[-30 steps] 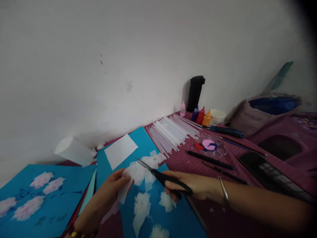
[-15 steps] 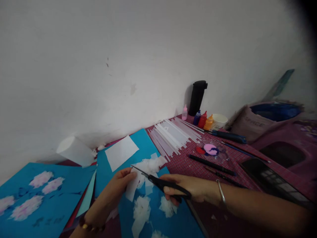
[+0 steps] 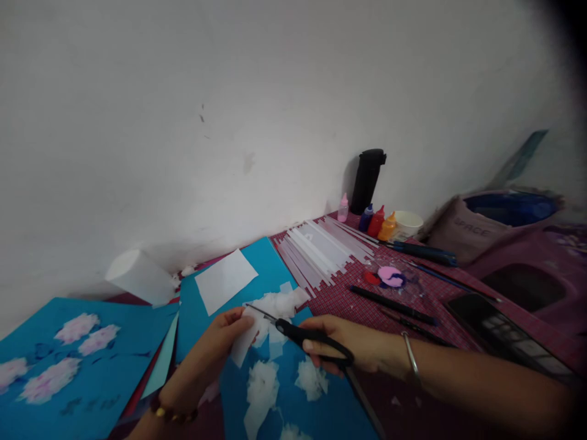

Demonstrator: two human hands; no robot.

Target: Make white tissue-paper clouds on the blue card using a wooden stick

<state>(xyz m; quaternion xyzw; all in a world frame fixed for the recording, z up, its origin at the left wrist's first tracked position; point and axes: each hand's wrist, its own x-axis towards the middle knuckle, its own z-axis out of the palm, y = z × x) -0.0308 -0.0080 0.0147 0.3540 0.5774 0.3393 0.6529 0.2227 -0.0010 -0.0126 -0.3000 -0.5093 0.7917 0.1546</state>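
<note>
My left hand (image 3: 232, 330) pinches a strip of thin white paper (image 3: 244, 349) between thumb and fingers. A pair of black-handled scissors (image 3: 316, 343) is in my right hand (image 3: 337, 342), its blades pointing left to the top of the strip, close to my left fingertips. Below and behind lie white tissue scraps (image 3: 277, 305) in a heap on blue card. Crumpled white tissue tufts (image 3: 263, 388) sit on the nearer blue sheet (image 3: 339, 409). A flat white paper piece (image 3: 227, 281) rests on the farther blue sheet (image 3: 257, 250).
At left is a blue card (image 3: 105, 366) with pink-white tissue flowers, beside a white roll (image 3: 137, 278). White strips (image 3: 321, 250) lie at the back. Rightward are paint bottles (image 3: 376, 221), a black flask (image 3: 368, 180), a paint blob (image 3: 391, 276), pens (image 3: 392, 304), a phone (image 3: 504, 333) and a bag (image 3: 472, 223).
The scissors' blades look closer together than before, with the tip slightly to the right. My left hand and the strip have barely shifted.
</note>
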